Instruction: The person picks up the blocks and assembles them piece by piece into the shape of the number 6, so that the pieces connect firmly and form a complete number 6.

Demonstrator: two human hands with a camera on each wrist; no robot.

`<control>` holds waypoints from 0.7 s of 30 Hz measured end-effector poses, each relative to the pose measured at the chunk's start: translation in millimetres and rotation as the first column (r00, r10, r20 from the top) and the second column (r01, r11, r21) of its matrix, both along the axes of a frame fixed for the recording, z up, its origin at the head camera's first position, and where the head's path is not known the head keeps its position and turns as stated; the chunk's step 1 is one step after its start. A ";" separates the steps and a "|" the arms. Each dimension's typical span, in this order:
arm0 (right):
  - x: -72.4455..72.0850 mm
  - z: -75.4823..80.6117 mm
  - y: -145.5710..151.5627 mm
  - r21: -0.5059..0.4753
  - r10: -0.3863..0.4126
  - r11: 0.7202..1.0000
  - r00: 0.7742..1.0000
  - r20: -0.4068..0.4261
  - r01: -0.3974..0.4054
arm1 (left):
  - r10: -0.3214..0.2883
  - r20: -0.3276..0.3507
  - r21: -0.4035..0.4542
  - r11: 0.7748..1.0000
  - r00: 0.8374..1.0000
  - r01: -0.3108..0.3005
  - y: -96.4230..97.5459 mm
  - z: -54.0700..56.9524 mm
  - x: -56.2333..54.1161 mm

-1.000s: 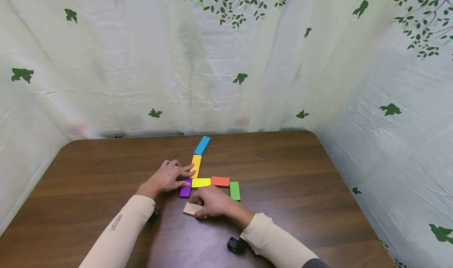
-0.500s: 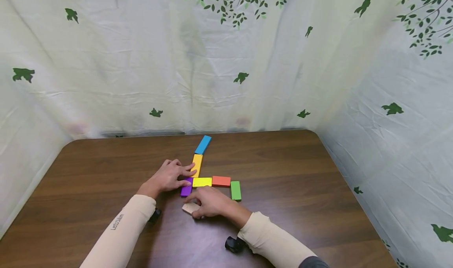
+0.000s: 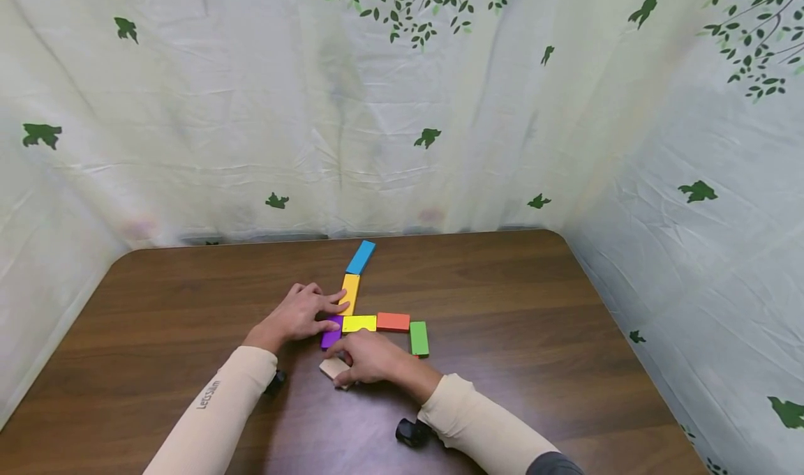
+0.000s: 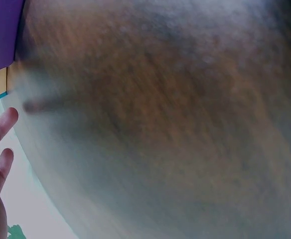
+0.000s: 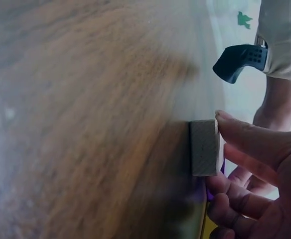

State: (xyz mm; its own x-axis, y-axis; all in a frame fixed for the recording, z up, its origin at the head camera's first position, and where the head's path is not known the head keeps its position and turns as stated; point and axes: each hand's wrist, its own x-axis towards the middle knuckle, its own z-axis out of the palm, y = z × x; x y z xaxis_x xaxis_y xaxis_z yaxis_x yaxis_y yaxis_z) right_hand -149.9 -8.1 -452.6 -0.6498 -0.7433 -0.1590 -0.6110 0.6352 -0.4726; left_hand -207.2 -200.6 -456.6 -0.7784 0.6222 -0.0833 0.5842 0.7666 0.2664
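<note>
My right hand [image 3: 372, 358] pinches a plain wooden block [image 3: 333, 368] between thumb and fingers, low over the table in front of the purple block. In the right wrist view the end of the wooden block [image 5: 204, 149] shows beside the thumb. My left hand [image 3: 300, 312] reaches in from the left with fingers extended. Its thumb is at the purple block [image 3: 329, 340] and two fingertips lie at the orange-yellow block [image 3: 351, 284]. A yellow block [image 3: 359, 323] joins the purple one on the right, followed by a red block [image 3: 393, 322] and a green block [image 3: 419, 339].
A blue block [image 3: 361, 257] continues the line beyond the orange-yellow one, towards the far edge of the brown table [image 3: 490, 307]. A small red piece [image 3: 415, 356] peeks out below the green block, mostly hidden by my right wrist. A printed curtain [image 3: 389, 182] hangs behind.
The right hand has shifted slightly left with the wooden block, which has turned so its left end points more away from me. The left hand keeps its place. A bit of red now shows below the green block.
</note>
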 end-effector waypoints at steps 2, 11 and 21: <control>0.2 0.4 -1.3 0.001 -0.009 1.000 1.000 -0.007 0.009 | 0.001 0.000 0.004 1.000 1.000 -0.001 0.0 0.0 0.1; 0.4 -0.4 -7.6 0.017 -0.045 0.999 0.999 -0.021 0.046 | -0.009 -0.018 0.015 1.000 1.000 0.010 -0.5 -2.1 0.1; 2.7 -2.4 -11.6 0.036 -0.087 0.995 0.995 -0.053 0.089 | -0.018 -0.033 0.024 1.000 0.999 0.018 -0.7 -3.2 -1.0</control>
